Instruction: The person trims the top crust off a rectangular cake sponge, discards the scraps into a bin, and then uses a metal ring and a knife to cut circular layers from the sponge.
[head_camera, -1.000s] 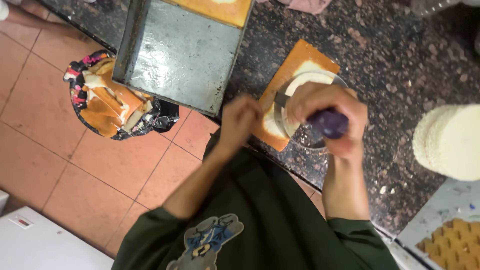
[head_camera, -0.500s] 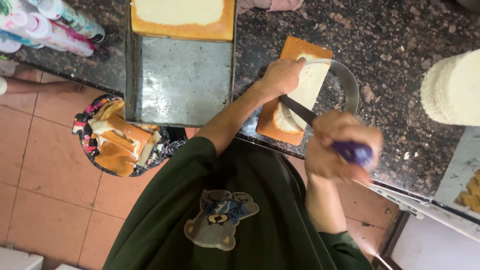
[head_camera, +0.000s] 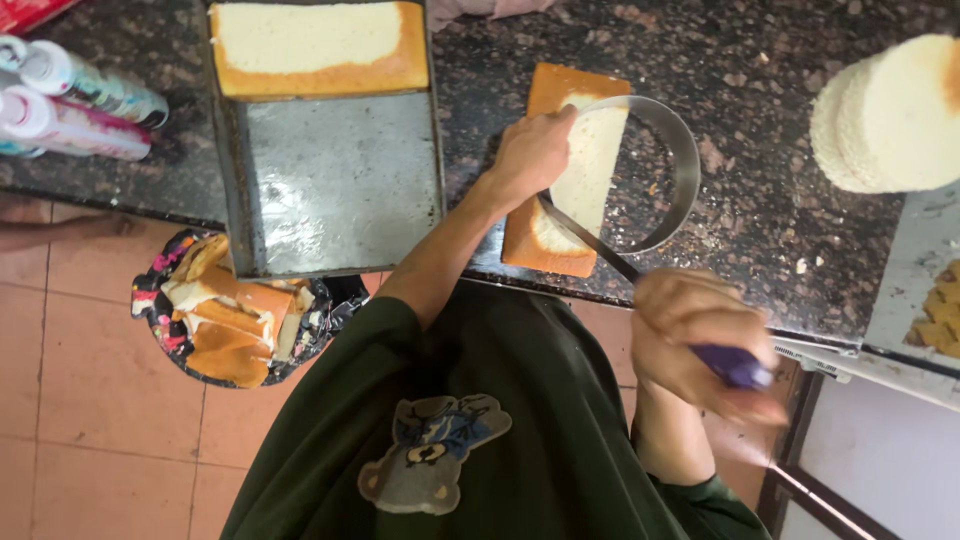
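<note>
Two hands work over one slab of sponge cake (head_camera: 565, 190) in the head view, at the upper middle of the frame on the dark speckled tabletop (head_camera: 760, 180). The left hand (head_camera: 530, 155) lies curled over the slab's left edge, pressing it down beside a metal ring (head_camera: 680, 170) that rests half on the cake. The right hand (head_camera: 700, 335), lower right, is closed tight around the purple handle of a long knife (head_camera: 590, 245), whose blade slants up to the cake just under the left hand. At upper left a baking tray (head_camera: 340, 180) carries another cake piece (head_camera: 315, 45), and a bin of cake scraps (head_camera: 235, 315) sits below it on the floor. A stack of round cake layers (head_camera: 890, 115) stands at upper right. The blade runs close to the left fingers; I judge a slip could nick them, or the ring could shift and spoil the cut.
</note>
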